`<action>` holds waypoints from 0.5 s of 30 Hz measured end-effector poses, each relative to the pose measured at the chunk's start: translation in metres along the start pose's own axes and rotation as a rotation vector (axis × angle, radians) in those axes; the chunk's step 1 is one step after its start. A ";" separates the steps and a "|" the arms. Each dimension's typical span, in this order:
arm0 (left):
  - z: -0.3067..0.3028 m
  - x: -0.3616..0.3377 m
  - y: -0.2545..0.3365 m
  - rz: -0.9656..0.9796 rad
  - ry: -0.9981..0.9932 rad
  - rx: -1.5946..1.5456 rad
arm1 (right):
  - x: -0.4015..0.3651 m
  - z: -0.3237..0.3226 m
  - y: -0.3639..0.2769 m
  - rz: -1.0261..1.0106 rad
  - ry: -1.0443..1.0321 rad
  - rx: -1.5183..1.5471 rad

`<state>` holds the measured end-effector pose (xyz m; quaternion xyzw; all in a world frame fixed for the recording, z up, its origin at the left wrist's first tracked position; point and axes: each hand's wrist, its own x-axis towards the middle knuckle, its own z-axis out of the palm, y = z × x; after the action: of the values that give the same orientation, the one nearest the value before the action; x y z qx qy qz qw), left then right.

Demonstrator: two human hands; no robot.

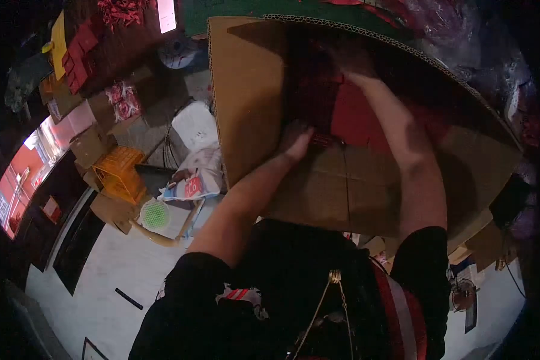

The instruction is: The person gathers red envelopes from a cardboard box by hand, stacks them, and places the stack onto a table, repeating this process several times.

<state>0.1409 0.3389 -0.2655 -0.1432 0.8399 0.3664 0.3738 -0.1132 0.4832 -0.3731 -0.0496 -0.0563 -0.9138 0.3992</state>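
Observation:
Both of my arms reach into a large open cardboard box (246, 90). Red items (357, 117) lie inside it, partly in deep shadow. My left hand (297, 139) is near the box's left inner side, at the edge of the dark red contents, and its fingertips are dim. Farther in, toward the upper part of the box, my right hand (349, 59) is over the shadowed contents. Its fingers fade into the dark, so what they touch is hidden.
An orange crate (120, 174), a white bag (196, 126) and a green-topped round item (155, 214) are at the left. A lit phone (166, 15) is at the top. Clear plastic (450, 36) lies beyond the box at the upper right.

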 end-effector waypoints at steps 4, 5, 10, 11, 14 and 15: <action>0.017 0.007 -0.019 0.087 -0.028 -0.051 | 0.002 0.014 0.007 -0.439 -0.248 2.389; 0.023 0.007 -0.027 0.087 -0.027 -0.050 | 0.004 0.023 0.010 -0.546 -0.310 2.988; -0.058 -0.026 0.053 0.325 -0.214 0.512 | 0.011 0.086 0.029 -0.312 -0.484 3.275; -0.059 -0.028 0.053 0.391 -0.159 0.582 | 0.009 0.097 0.029 -0.242 -0.535 3.336; -0.074 -0.045 0.070 0.480 0.080 0.426 | -0.001 0.125 0.030 -0.704 -1.000 3.420; -0.087 -0.051 0.084 0.427 0.067 0.413 | -0.005 0.132 0.031 -0.692 -1.002 3.420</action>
<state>0.0868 0.3318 -0.1462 0.1039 0.9196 0.2534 0.2816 -0.0812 0.4850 -0.2415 -0.1424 0.9378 -0.2118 0.2354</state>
